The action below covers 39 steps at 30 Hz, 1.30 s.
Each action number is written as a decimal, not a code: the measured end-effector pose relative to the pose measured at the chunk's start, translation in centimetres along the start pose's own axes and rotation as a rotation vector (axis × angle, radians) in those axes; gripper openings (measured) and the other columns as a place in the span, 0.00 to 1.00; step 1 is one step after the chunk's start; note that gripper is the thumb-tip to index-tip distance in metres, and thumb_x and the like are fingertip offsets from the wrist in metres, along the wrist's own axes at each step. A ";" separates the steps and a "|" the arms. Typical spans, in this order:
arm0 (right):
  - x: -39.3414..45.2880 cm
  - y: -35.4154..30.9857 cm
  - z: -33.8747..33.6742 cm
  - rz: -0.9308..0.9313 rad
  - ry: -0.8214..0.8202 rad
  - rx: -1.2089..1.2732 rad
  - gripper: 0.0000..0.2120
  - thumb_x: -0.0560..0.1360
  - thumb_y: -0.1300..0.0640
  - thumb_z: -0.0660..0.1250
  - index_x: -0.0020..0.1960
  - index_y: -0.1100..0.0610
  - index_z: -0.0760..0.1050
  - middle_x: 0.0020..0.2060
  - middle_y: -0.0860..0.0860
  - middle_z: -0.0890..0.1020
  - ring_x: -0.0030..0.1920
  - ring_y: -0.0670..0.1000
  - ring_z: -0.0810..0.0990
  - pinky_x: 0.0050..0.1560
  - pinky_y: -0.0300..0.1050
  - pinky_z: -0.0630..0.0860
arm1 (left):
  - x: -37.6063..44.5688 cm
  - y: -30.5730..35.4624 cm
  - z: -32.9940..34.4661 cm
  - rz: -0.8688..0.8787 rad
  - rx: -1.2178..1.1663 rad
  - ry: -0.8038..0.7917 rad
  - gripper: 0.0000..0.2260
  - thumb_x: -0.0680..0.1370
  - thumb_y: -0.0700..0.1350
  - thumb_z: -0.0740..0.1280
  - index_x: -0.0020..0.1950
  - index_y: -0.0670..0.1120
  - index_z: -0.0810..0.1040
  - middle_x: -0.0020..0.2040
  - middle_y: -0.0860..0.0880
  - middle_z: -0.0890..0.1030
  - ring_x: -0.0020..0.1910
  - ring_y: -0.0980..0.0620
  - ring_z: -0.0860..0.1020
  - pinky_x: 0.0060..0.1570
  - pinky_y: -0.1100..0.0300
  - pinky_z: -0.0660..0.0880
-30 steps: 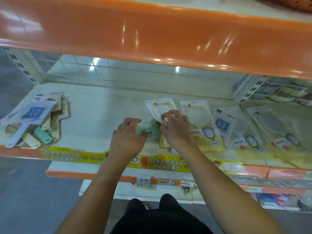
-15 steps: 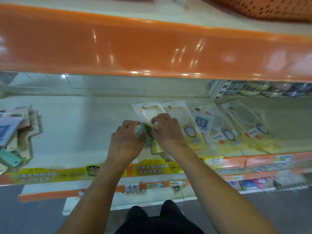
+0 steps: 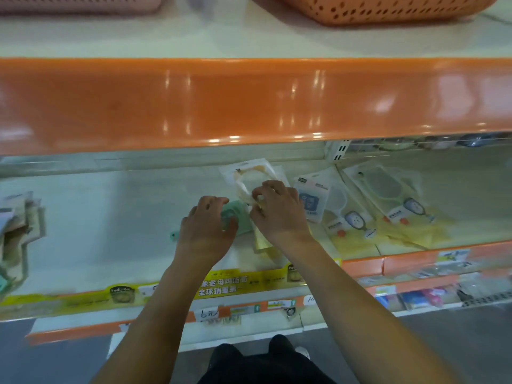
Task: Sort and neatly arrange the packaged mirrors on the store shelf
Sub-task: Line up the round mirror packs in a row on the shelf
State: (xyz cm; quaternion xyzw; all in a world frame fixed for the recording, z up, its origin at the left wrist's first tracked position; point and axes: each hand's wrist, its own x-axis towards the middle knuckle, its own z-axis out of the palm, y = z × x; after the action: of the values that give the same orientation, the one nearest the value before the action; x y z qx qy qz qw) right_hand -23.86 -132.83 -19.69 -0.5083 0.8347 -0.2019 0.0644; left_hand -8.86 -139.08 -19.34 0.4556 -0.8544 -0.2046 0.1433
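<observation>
Right hand (image 3: 279, 212) pinches the cream mirror in clear plastic packaging (image 3: 249, 176); left hand (image 3: 207, 228) covers the mint-green packaged mirror (image 3: 235, 217), grip unclear — glossy packets could slide toward the white shelf (image 3: 110, 217) front edge

Mirror packs (image 3: 388, 206) lie right of shelf (image 3: 110, 217) centre.

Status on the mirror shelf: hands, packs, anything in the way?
Left hand on green mirror. Right hand pinching cream mirror pack. Nothing blocking.

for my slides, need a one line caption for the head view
Both hands, left hand and right hand, straighten packaged mirrors on a store shelf.
</observation>
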 end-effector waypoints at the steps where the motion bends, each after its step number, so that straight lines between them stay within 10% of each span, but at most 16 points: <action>1: 0.0 0.7 -0.6 0.011 0.003 0.005 0.15 0.71 0.47 0.60 0.55 0.49 0.77 0.61 0.49 0.73 0.63 0.59 0.72 0.60 0.54 0.69 | 0.2 0.9 0.3 0.013 0.005 0.002 0.18 0.77 0.51 0.64 0.65 0.49 0.72 0.63 0.48 0.72 0.60 0.43 0.74 0.57 0.48 0.72; 23: -4.3 20.1 -9.0 0.376 0.278 0.134 0.19 0.67 0.46 0.59 0.54 0.51 0.78 0.56 0.48 0.76 0.54 0.61 0.76 0.55 0.53 0.70 | 2.9 20.1 11.4 0.279 0.016 -0.203 0.20 0.77 0.53 0.64 0.68 0.50 0.69 0.67 0.49 0.69 0.63 0.44 0.71 0.59 0.51 0.70; 39: -1.5 22.7 -8.7 0.226 0.103 0.138 0.17 0.72 0.48 0.67 0.60 0.51 0.77 0.66 0.49 0.70 0.67 0.60 0.65 0.66 0.57 0.65 | 3.4 20.5 12.5 0.164 0.016 -0.128 0.18 0.77 0.52 0.63 0.66 0.49 0.71 0.64 0.49 0.71 0.60 0.46 0.74 0.56 0.49 0.72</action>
State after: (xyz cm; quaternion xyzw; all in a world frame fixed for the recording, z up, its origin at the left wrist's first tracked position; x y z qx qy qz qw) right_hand -44.50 -120.02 -21.01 -0.3942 0.8730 -0.2759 0.0789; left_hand -30.83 -128.94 -20.26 0.3715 -0.8978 -0.2141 0.1010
